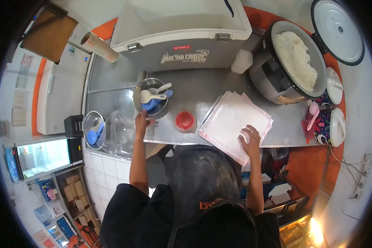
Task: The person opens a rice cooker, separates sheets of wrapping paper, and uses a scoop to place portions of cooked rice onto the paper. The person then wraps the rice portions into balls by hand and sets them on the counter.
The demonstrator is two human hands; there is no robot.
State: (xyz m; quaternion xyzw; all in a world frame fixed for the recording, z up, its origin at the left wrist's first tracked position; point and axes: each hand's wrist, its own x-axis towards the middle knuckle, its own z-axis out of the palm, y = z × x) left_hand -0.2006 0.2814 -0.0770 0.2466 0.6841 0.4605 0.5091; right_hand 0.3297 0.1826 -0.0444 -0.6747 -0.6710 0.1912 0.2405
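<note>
My left hand [141,124] is at the near rim of a stainless steel bowl [136,100], its fingertips touching the edge; whether it grips the rim is unclear. Inside the bowl lie white rice paddles [146,96] and a blue scoop [150,104]. My right hand [251,141] rests, fingers spread, on a stack of white food-wrapping paper sheets [228,121] that overhangs the counter's front edge. Between the hands stands a red round object [184,120], perhaps a small tub, with a clear surround.
The steel counter [201,82] holds a large cooler box [186,52] at the back. To the right are an open rice cooker [266,71] full of rice [294,59], and patterned containers [325,127]. Left are a clear plastic bag [119,133] and another bowl [87,124] with blue scoops.
</note>
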